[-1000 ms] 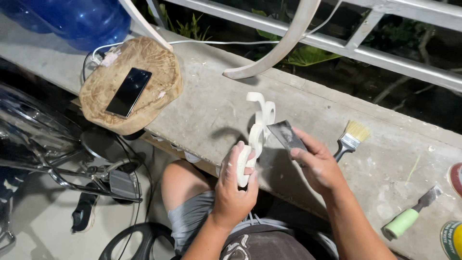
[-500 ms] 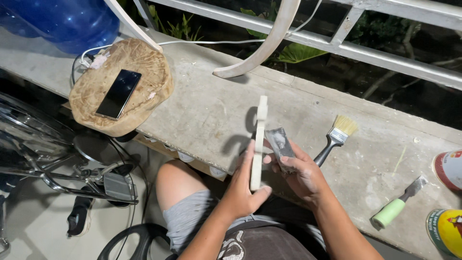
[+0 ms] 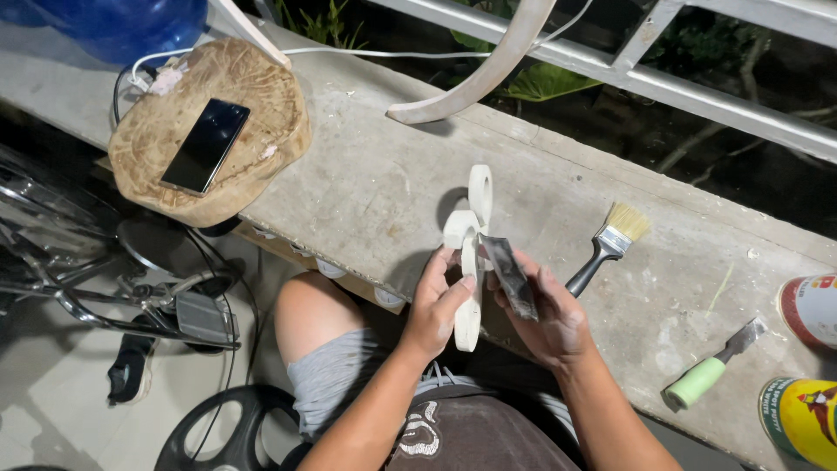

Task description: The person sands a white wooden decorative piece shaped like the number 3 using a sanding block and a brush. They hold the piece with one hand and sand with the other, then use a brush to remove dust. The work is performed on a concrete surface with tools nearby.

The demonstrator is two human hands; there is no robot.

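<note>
While sitting at concrete ledge (image 3: 366, 183), my left hand (image 3: 436, 305) grips white curly wooden piece (image 3: 469, 253) upright above ledge edge. Right hand (image 3: 545, 314) pinches dark sandpaper sheet (image 3: 510, 275) against it. Two cans at far right: red-white can (image 3: 811, 310), yellow can (image 3: 806, 419). Piece shows loops again, not thin edge like half second before.

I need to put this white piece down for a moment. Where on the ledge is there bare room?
Bare concrete ledge lies open between the wooden slab with the phone and the paintbrush. A smaller patch sits between paintbrush and scraper. The right end is crowded by two cans.
</note>
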